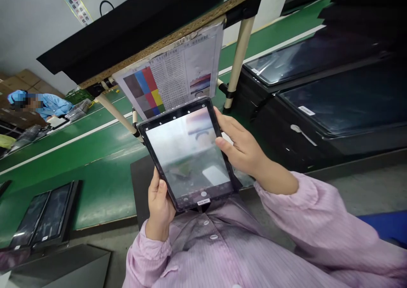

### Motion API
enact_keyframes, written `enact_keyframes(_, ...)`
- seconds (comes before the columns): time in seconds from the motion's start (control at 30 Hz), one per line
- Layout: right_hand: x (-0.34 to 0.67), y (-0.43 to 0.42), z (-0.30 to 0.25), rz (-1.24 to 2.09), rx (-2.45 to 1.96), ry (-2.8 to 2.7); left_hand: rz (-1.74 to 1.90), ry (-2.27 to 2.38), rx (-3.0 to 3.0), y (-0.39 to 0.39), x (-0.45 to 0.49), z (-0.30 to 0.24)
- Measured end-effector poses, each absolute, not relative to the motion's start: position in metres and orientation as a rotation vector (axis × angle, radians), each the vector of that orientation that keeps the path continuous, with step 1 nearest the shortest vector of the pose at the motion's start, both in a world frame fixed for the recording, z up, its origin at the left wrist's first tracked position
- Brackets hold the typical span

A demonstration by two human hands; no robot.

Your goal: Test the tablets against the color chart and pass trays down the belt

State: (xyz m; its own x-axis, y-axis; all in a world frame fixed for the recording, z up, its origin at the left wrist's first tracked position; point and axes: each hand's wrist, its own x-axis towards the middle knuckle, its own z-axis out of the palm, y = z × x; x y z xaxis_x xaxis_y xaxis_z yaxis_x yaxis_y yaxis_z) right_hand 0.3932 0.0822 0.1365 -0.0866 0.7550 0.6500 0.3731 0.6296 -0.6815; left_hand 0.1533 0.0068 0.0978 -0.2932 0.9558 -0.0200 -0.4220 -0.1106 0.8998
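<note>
A black-framed tablet (190,156) is held tilted in front of my chest, its lit screen showing a blurred camera picture with a round white button at the bottom. My left hand (160,201) grips its lower left edge, thumb at the front and the other fingers mostly hidden behind. On the opposite side my right hand (240,146) holds the upper right edge, with the thumb against the rim. Right behind the tablet hangs a printed sheet (173,63) with colour blocks, text and a picture, fixed under a shelf board.
The shelf (178,27) stands on beige poles over a green workbench (111,160). Film-covered tablets lie in black trays to the right (349,88) and left (51,213). A small white tool (303,134) lies near the right trays. A person in blue (47,103) sits far left.
</note>
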Motion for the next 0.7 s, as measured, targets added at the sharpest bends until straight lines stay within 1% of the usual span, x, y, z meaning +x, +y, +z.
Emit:
enact_keyframes(0.17, 0.403, 0.088, 0.130, 0.727, -0.806, -1.547, 1.638, 1.021, 0.746, 0.011, 0.154, 0.110)
enact_keyframes(0.23, 0.402, 0.085, 0.132, 0.763, -0.833, -1.532, 1.634, 0.994, 0.745, 0.013, 0.156, 0.114)
enact_keyframes(0.3, 0.394, 0.079, 0.138, 0.655, -0.919, -1.575, 1.630, 0.981, 0.760, 0.013, 0.158, 0.115)
enact_keyframes(0.43, 0.365, 0.065, 0.150, 0.320, -1.186, -1.677, 1.627, 0.993, 0.841, 0.011, 0.164, 0.110)
enact_keyframes(0.53, 0.352, 0.064, 0.152, 0.297, -1.259, -1.625, 1.644, 1.026, 0.885, 0.009, 0.167, 0.105)
enact_keyframes(0.6, 0.353, 0.068, 0.147, 0.392, -1.215, -1.533, 1.662, 1.055, 0.861, 0.008, 0.166, 0.104)
enact_keyframes(0.7, 0.364, 0.075, 0.136, 0.759, -1.087, -1.402, 1.690, 1.083, 0.814, 0.007, 0.162, 0.106)
